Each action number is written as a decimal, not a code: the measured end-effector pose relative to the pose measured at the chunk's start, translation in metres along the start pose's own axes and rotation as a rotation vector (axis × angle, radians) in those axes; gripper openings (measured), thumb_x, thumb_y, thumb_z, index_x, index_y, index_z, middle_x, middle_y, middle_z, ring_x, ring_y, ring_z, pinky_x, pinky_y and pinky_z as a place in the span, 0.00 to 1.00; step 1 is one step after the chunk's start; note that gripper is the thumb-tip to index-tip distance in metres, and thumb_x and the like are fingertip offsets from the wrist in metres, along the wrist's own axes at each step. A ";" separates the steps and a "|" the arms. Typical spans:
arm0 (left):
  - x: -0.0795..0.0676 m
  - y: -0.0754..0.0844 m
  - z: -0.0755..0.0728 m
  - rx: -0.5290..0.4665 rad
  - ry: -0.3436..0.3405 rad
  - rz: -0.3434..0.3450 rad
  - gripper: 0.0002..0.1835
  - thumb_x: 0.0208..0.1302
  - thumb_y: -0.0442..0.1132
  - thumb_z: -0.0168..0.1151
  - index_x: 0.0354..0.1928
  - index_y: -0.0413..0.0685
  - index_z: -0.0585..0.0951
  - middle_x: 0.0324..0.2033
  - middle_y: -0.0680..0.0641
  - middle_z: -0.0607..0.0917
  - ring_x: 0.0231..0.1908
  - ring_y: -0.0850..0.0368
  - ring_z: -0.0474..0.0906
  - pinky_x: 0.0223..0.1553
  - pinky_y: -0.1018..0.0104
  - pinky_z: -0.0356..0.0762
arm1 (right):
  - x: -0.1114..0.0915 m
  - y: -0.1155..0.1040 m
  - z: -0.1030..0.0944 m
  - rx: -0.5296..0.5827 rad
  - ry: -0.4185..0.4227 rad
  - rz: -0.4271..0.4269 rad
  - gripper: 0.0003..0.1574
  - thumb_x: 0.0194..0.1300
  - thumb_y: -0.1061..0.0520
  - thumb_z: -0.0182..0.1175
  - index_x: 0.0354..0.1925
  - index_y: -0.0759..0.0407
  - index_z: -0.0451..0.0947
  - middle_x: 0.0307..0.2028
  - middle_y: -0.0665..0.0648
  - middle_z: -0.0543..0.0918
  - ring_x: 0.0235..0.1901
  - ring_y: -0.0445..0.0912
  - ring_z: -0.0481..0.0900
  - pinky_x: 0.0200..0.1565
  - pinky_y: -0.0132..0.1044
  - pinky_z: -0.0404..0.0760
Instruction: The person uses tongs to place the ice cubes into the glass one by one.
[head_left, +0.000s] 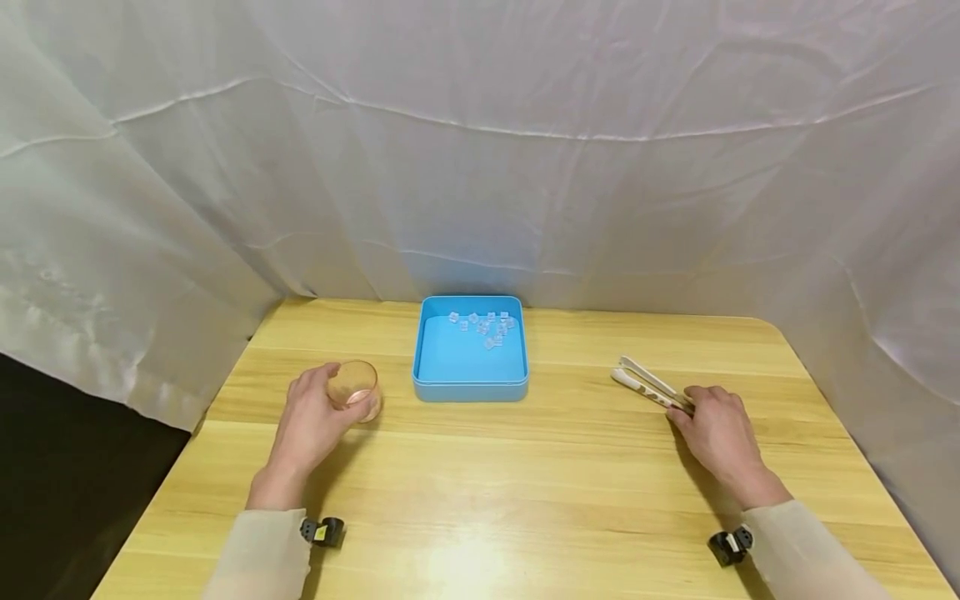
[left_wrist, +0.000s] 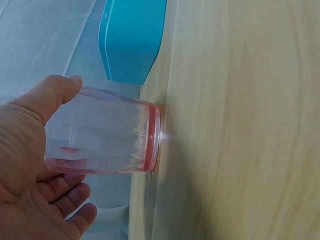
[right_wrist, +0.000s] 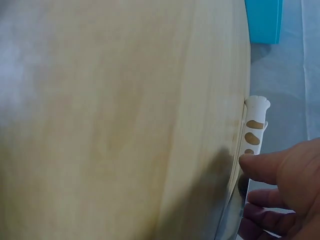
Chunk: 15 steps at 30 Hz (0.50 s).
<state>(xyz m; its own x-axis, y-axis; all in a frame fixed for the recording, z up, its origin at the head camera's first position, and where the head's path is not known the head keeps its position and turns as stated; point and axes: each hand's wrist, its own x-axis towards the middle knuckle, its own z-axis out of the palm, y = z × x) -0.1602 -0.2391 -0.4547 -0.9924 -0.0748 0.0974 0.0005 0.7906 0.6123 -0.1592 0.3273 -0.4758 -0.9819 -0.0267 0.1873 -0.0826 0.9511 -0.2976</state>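
My left hand (head_left: 311, 421) holds a clear, pink-tinted drinking glass (head_left: 354, 385) near its rim, thumb on one side and fingers on the other. In the left wrist view the glass (left_wrist: 102, 132) stands upright on the table, and the last fingers hang loosely off it. At the right, my right hand (head_left: 722, 435) pinches a pair of tongs (head_left: 647, 388) lying on the table. Their white end with brown spots (right_wrist: 254, 130) shows in the right wrist view, with a shiny metal part beside the thumb. Most of the fingers' contact there is hidden.
A light blue open box (head_left: 446, 360) stands at the back centre between the hands. Several small clear cubes (head_left: 483, 327) lie inside, mostly toward its back right. The wooden table (head_left: 525, 475) is bordered by a pale curtain (head_left: 480, 192) behind and at both sides.
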 end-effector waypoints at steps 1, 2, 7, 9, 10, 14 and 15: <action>-0.001 0.001 0.000 -0.002 -0.002 0.000 0.49 0.62 0.60 0.74 0.73 0.33 0.68 0.72 0.28 0.69 0.71 0.30 0.62 0.68 0.30 0.67 | 0.000 0.000 0.000 -0.001 -0.009 0.003 0.28 0.70 0.56 0.68 0.55 0.81 0.77 0.47 0.81 0.81 0.49 0.75 0.76 0.57 0.68 0.70; -0.002 0.001 0.000 -0.003 -0.004 -0.002 0.49 0.62 0.60 0.75 0.73 0.33 0.68 0.72 0.28 0.69 0.71 0.30 0.62 0.68 0.31 0.66 | 0.001 0.001 0.000 -0.003 -0.019 0.003 0.28 0.70 0.56 0.68 0.54 0.80 0.77 0.46 0.80 0.82 0.48 0.74 0.76 0.56 0.68 0.70; -0.006 0.004 -0.001 -0.011 -0.024 -0.001 0.48 0.62 0.58 0.75 0.72 0.32 0.68 0.70 0.29 0.71 0.70 0.31 0.62 0.68 0.31 0.66 | 0.004 0.003 0.000 -0.013 -0.052 0.008 0.26 0.71 0.56 0.67 0.52 0.80 0.78 0.42 0.77 0.83 0.44 0.71 0.78 0.53 0.66 0.71; -0.008 0.005 -0.001 -0.009 -0.035 0.004 0.49 0.63 0.59 0.75 0.73 0.32 0.68 0.69 0.29 0.71 0.70 0.31 0.62 0.68 0.32 0.67 | 0.005 0.003 0.000 -0.014 -0.060 0.010 0.25 0.71 0.56 0.67 0.52 0.79 0.78 0.42 0.77 0.83 0.44 0.71 0.78 0.52 0.66 0.71; -0.009 0.005 -0.002 -0.008 -0.039 0.008 0.49 0.63 0.59 0.75 0.73 0.32 0.68 0.69 0.29 0.72 0.70 0.31 0.62 0.68 0.32 0.67 | 0.005 0.003 0.000 -0.014 -0.065 0.012 0.25 0.71 0.56 0.67 0.52 0.79 0.79 0.42 0.76 0.83 0.44 0.71 0.78 0.52 0.66 0.71; -0.014 0.008 -0.001 -0.012 -0.054 0.025 0.50 0.62 0.61 0.75 0.72 0.32 0.68 0.68 0.30 0.72 0.69 0.31 0.64 0.67 0.31 0.68 | 0.007 0.002 -0.001 -0.015 -0.081 0.023 0.24 0.71 0.56 0.67 0.52 0.77 0.79 0.42 0.75 0.83 0.44 0.71 0.78 0.53 0.66 0.72; -0.015 0.009 0.000 -0.013 -0.055 0.031 0.50 0.61 0.61 0.75 0.72 0.32 0.68 0.68 0.29 0.72 0.69 0.31 0.64 0.67 0.31 0.68 | 0.007 0.002 -0.001 -0.016 -0.085 0.027 0.24 0.71 0.56 0.67 0.52 0.77 0.79 0.42 0.75 0.83 0.44 0.71 0.78 0.53 0.66 0.72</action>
<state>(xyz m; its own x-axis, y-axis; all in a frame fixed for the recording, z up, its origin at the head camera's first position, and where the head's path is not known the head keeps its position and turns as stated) -0.1451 -0.2312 -0.4505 -0.9972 -0.0171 0.0734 0.0322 0.7840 0.6199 -0.1658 0.3295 -0.4742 -0.9947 -0.0261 0.0990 -0.0536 0.9567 -0.2862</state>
